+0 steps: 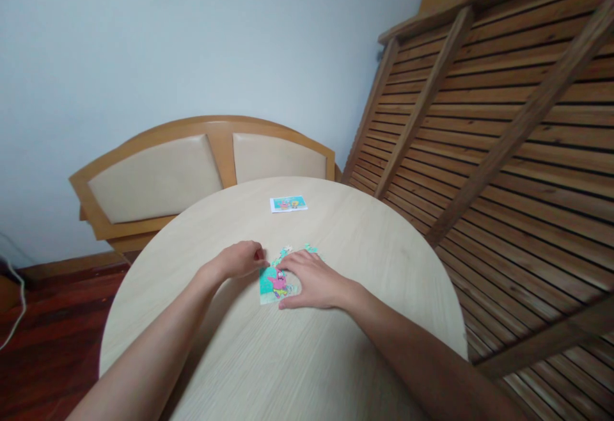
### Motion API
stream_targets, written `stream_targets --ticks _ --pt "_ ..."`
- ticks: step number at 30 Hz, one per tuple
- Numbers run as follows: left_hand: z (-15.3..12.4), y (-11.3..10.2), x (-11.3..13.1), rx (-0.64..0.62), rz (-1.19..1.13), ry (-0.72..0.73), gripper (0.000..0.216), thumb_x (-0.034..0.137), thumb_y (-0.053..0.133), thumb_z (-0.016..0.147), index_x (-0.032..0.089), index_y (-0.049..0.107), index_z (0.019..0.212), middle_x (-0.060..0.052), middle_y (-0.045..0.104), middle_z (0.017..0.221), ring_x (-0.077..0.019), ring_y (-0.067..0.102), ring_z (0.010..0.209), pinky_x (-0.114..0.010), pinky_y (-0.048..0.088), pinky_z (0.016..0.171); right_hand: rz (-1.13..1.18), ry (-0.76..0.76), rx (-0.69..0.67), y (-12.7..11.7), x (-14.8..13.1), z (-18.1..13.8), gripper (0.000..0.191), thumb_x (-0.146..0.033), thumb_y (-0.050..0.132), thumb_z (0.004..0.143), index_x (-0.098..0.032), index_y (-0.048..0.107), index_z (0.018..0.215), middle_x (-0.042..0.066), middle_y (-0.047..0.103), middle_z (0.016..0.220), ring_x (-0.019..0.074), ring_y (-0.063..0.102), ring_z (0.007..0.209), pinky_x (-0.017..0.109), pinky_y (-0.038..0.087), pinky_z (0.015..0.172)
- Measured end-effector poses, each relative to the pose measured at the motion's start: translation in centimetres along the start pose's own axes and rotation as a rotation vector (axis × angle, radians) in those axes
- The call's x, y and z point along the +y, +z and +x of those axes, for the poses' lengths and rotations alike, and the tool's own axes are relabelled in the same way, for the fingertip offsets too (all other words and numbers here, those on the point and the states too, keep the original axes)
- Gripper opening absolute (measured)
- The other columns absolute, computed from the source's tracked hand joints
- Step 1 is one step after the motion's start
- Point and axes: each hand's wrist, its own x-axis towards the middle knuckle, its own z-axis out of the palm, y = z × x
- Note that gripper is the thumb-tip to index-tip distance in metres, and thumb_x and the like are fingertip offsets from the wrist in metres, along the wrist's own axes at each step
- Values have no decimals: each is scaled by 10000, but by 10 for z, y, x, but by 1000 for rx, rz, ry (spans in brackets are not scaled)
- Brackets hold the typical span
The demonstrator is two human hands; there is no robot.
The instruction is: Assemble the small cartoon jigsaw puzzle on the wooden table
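Note:
A partly assembled jigsaw puzzle [274, 285] with a pink cartoon figure on a turquoise ground lies flat in front of me. My left hand [242, 258] is at its upper left corner, fingers curled in and thumb tip close to the edge; whatever they pinch is hidden. Over the puzzle's right side rests my right hand [316, 280], its thumb and fingers spread around that side and covering part of it. Loose jigsaw pieces [283, 253] in turquoise and pale tones lie just beyond the puzzle, some partly behind my right hand.
A small picture card [288, 204] with cartoon figures lies farther back on the round wooden table [201, 242]. Behind the table stands a padded wooden bench back [158, 178] against the wall. A slatted wooden panel [480, 127] leans on the right.

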Motion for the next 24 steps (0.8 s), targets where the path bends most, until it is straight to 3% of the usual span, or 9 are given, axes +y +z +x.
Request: stream_targets --ticks 10,19,24 --pt "-1 -3 8 -35 63 -82 420 424 455 919 110 733 945 -198 736 974 -271 673 809 -302 401 643 -5 15 6 4 2 0 636 -559 768 767 -213 614 1278 106 645 1278 310 517 1247 453 373 1067" --pt "-1 -4 7 -114 -45 -34 535 515 373 913 137 701 726 -85 696 728 -185 554 628 -277 349 570 -10 7 13 6 3 -1 637 -552 762 774 -200 607 1282 103 647 1276 301 517 1248 446 370 1075" --pt "-1 -4 7 -104 -67 -31 522 566 412 876 138 682 747 -104 702 778 -201 560 660 -290 355 589 -9 12 9 6 3 0 628 -544 764 775 -202 611 1278 104 647 1277 304 518 1240 446 377 1065"
